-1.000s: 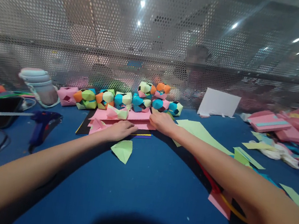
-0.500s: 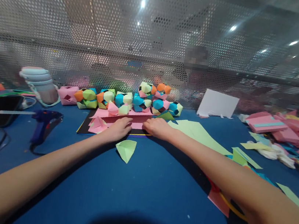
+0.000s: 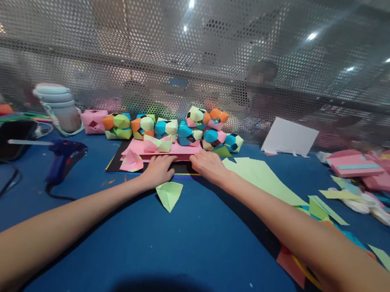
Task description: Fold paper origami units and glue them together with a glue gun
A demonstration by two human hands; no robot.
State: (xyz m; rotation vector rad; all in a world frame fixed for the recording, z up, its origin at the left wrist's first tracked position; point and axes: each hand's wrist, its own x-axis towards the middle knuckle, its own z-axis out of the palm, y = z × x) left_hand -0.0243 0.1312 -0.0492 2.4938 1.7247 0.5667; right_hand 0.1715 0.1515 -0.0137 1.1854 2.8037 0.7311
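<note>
Pink paper (image 3: 184, 151) | right fingers (image 3: 198, 160) at its right end | left fingers (image 3: 164, 162) by its near edge | both grips unclear

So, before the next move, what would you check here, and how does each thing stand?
1. Right hand at the pink paper: ok, its fingers are at the right end.
2. Left hand gripping that paper: cannot tell; it is at the near side, its fingertips partly hidden.
3. Pink paper free of other pieces: not ok, a folded pink-and-green piece appears to sit on it.
4. Glue gun clear of both hands: ok, it lies off to the left.
5. Glue gun cool: cannot tell.
6. Paper balls out from under the hands: ok, they stand behind the pink paper.
</note>
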